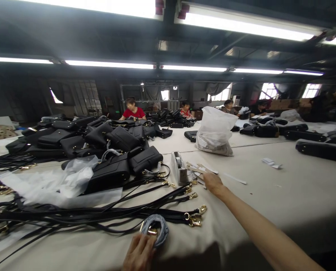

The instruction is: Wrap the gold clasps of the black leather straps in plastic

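Near the front edge of the table, my left hand [140, 251] is closed on a loop wrapped in grey-blue film [158, 230], with gold metal showing at its inner side. My right hand [213, 183] reaches out to a loose pile of paper strips [195, 169]. Its fingers are bent down at the pile, and what they pinch is hidden. Just left of the pile stands a tape dispenser [179, 171]. Black straps [106, 216] with gold clasps [194, 221] lie between my hands and to the left.
Black handbags [100, 139] are heaped at the left, with crumpled clear plastic [61, 180] before them. A full white plastic bag [215, 130] stands beyond the dispenser. Small white papers [271, 162] and more black bags [323, 148] lie right. Several people sit across the table.
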A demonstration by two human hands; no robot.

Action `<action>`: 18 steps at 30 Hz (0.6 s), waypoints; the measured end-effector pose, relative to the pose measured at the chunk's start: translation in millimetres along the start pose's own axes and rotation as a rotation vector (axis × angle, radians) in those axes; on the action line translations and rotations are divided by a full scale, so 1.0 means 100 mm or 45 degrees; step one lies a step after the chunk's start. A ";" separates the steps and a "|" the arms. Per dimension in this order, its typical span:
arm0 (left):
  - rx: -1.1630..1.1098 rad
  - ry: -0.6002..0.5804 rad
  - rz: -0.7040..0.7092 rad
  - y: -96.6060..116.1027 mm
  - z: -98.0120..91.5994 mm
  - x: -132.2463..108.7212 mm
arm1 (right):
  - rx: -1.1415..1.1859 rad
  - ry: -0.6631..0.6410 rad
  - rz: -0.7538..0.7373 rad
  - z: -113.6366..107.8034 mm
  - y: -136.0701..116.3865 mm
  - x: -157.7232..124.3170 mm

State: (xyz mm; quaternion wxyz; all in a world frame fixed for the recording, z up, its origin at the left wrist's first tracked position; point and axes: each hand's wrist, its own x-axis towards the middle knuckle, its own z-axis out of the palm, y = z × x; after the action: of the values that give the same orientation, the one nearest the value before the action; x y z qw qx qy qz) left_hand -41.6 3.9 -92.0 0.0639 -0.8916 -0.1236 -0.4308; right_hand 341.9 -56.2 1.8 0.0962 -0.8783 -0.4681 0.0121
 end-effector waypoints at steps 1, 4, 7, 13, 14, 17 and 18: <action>-0.019 0.011 -0.015 0.01 0.00 0.00 | -0.042 -0.018 0.011 0.00 0.02 -0.08; -0.052 0.024 -0.061 0.04 -0.01 -0.01 | -0.141 -0.073 0.001 0.02 0.04 -0.31; -0.071 -0.005 -0.094 0.06 -0.02 -0.01 | -0.192 -0.134 -0.009 0.00 0.04 -0.42; -0.121 0.000 -0.136 0.07 0.01 -0.04 | -0.253 -0.184 0.033 -0.12 -0.05 -0.23; -0.121 0.003 -0.142 0.07 0.02 -0.05 | -0.265 -0.187 0.043 -0.11 -0.09 -0.20; -0.126 0.011 -0.146 0.07 0.05 -0.06 | -0.298 -0.202 0.063 -0.02 -0.26 -0.14; -0.127 0.014 -0.147 0.07 0.05 -0.06 | -0.306 -0.206 0.065 0.02 -0.31 -0.13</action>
State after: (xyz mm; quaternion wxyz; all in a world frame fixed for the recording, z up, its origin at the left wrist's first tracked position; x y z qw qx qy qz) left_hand -39.4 -2.9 -100.3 -0.0048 -0.8828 -0.1528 -0.4442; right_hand 308.5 -49.7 4.3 -0.0482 -0.8914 -0.4498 0.0291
